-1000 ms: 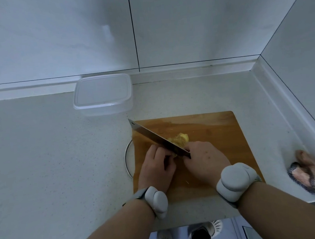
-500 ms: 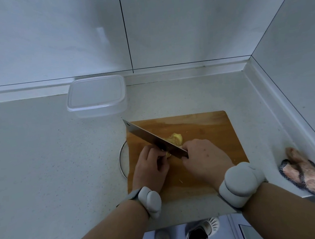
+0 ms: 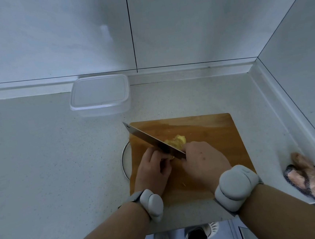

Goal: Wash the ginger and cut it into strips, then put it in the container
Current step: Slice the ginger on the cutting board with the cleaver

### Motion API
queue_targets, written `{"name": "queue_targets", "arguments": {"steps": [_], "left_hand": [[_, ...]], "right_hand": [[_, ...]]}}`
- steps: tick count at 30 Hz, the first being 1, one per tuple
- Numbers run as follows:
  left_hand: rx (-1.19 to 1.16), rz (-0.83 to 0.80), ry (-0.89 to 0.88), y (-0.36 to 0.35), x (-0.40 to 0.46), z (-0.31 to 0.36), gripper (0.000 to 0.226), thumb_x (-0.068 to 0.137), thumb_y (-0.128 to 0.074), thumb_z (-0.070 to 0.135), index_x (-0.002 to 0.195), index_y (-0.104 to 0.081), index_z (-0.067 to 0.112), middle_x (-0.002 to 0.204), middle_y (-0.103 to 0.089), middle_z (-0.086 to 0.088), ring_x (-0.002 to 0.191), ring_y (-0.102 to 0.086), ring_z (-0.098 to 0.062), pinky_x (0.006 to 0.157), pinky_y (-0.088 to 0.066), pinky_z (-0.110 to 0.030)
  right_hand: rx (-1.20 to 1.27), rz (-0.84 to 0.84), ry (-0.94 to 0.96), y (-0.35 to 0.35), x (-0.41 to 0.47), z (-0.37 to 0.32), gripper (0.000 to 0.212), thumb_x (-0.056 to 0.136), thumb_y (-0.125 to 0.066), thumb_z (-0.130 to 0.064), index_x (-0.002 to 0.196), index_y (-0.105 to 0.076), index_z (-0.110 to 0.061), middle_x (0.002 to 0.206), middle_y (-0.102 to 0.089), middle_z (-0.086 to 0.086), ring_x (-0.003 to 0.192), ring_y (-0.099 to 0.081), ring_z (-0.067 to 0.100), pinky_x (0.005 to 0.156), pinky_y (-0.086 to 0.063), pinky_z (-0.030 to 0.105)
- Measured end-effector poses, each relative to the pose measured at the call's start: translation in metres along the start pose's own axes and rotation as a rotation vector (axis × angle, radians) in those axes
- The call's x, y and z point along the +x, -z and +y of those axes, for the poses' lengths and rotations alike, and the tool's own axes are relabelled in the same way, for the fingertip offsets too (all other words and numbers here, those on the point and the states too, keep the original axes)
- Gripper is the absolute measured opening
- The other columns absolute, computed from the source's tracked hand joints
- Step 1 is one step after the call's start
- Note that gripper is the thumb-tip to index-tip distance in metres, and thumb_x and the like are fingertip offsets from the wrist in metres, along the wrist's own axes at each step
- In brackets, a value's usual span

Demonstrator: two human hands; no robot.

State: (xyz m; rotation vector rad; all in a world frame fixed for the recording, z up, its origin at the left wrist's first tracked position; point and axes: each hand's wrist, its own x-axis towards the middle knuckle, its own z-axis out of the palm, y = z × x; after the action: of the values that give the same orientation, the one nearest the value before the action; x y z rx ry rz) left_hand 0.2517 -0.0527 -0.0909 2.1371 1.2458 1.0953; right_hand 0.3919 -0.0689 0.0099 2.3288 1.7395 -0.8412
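Right hand [image 3: 204,161] is closed round the knife [image 3: 151,141] handle, handle itself hidden in the fist; left hand [image 3: 153,169] is curled knuckles-up, fingers folded onto the near end of the ginger [image 3: 175,141], pinning it to the cutting board [image 3: 207,134]. Hands sit close together, blade between them. Blade runs diagonally from the right fist up-left, tip past the board's far-left corner, edge down on the ginger. Judged step: slicing toward strips, cutting not finished, nothing in the container [image 3: 99,95] yet. To do it well: keep left fingertips tucked behind the knuckles, flat of the blade riding against them, thin even slices first, then stack and cut lengthwise; cannot tell how much clearance the fingertips have, blade hides them. Ginger is pale yellow, lumpy, looks peeled or cut open, fibrous so likely to drag on the edge; a few small yellow scraps lie on the board. Knife is a broad rectangular cleaver, dark shiny steel. Board is smooth orange-brown wood, rectangular, wet-looking streak along the far edge, overlapping a thin metal ring [image 3: 125,160] on its left. Container is clear thin plastic, rounded rectangle, well apart at the back of the speckled pale desk [image 3: 51,157], near the wall. Both wrists carry grey padded bands. A pinkish cloth [image 3: 308,178] sits at the right edge.
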Motion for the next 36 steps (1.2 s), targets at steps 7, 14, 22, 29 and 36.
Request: {"name": "queue_targets", "arguments": {"steps": [7,14,22,29,36], "left_hand": [[0.0,-0.006,-0.003,0.0,0.0,-0.001,0.01,0.082,-0.057,0.021,0.086,-0.062,0.013,0.092,-0.056,0.001,0.077,-0.051,-0.007,0.068,-0.04,-0.006],[0.013,-0.012,0.01,-0.001,-0.001,-0.003,0.008,0.082,-0.057,0.021,0.084,-0.059,0.014,0.089,-0.054,0.002,0.074,-0.048,-0.005,0.067,-0.036,-0.006],[-0.01,-0.041,0.033,-0.001,0.0,0.0,0.008,0.081,-0.059,0.02,0.084,-0.059,0.013,0.092,-0.054,0.001,0.076,-0.051,-0.011,0.064,-0.046,-0.017],[0.014,-0.069,0.034,-0.001,0.0,0.004,0.024,0.078,-0.07,0.016,0.099,-0.058,0.015,0.104,-0.055,0.0,0.087,-0.055,-0.013,0.07,-0.05,-0.019],[0.09,-0.103,0.028,0.002,-0.001,0.006,0.021,0.084,-0.056,0.029,0.099,-0.061,0.016,0.098,-0.058,0.001,0.087,-0.054,-0.013,0.071,-0.047,-0.019]], "right_hand": [[-0.014,-0.008,0.006,-0.002,0.003,-0.001,0.017,0.097,-0.051,-0.017,0.1,-0.068,-0.014,0.083,-0.066,0.003,0.073,-0.066,0.021,0.074,-0.06,0.037],[-0.028,-0.013,0.038,-0.008,0.009,-0.004,0.018,0.097,-0.048,-0.011,0.097,-0.067,-0.012,0.083,-0.067,0.006,0.072,-0.067,0.023,0.068,-0.059,0.033],[0.018,-0.001,0.035,-0.011,0.013,0.0,0.015,0.098,-0.048,-0.018,0.098,-0.063,-0.017,0.083,-0.064,0.002,0.073,-0.065,0.021,0.071,-0.06,0.035],[0.05,-0.028,0.032,-0.009,0.016,0.002,0.017,0.097,-0.049,-0.017,0.095,-0.065,-0.013,0.08,-0.065,0.005,0.072,-0.066,0.023,0.065,-0.056,0.033],[0.054,-0.037,0.025,-0.01,0.016,0.003,0.021,0.098,-0.048,-0.015,0.099,-0.069,-0.011,0.085,-0.068,0.007,0.068,-0.064,0.022,0.056,-0.049,0.027]]}}
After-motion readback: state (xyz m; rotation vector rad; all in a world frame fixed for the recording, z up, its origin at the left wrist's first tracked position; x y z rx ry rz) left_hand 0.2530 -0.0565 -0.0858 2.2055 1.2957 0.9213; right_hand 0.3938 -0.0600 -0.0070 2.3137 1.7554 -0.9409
